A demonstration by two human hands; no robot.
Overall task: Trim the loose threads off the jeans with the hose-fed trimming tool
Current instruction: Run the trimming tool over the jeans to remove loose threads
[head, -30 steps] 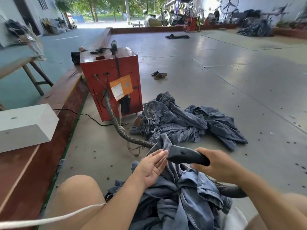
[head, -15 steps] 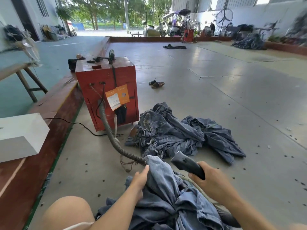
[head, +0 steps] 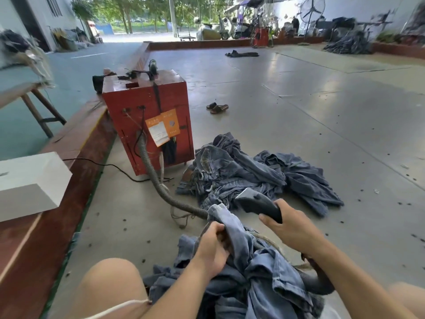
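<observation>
Jeans in work: the jeans (head: 259, 270) lie heaped across my lap, soft washed blue denim, creased, with one folded edge raised toward the tool.
Left hand: my left hand (head: 212, 246) is curled round that raised fold, fingers pinching the cloth just below its top.
Right hand: my right hand (head: 291, 226) grips the rear of the trimming tool (head: 257, 202), thumb along its near side.
Tool: dark grey moulded plastic, smooth, wedge-shaped, with a pale flat cutting head at the front; the head points away from me, just beside the raised fold and apart from it.
Hose: the hose (head: 161, 185) is ribbed grey tubing running from the red cabinet (head: 147, 111) across the floor and under the denim, reappearing by my right wrist.
Cabinet: painted metal, boxy, scuffed, with an orange label on its front.
Other stock: a second pile of jeans (head: 253, 171) lies on the floor just beyond the tool.
Edges: a red-brown kerb (head: 76, 143) borders the left, carrying a white box (head: 30, 183).
Room: smooth grey concrete floor (head: 322, 111) lies open ahead and to the right; a pair of sandals (head: 217, 107) sits well beyond the pile.
</observation>
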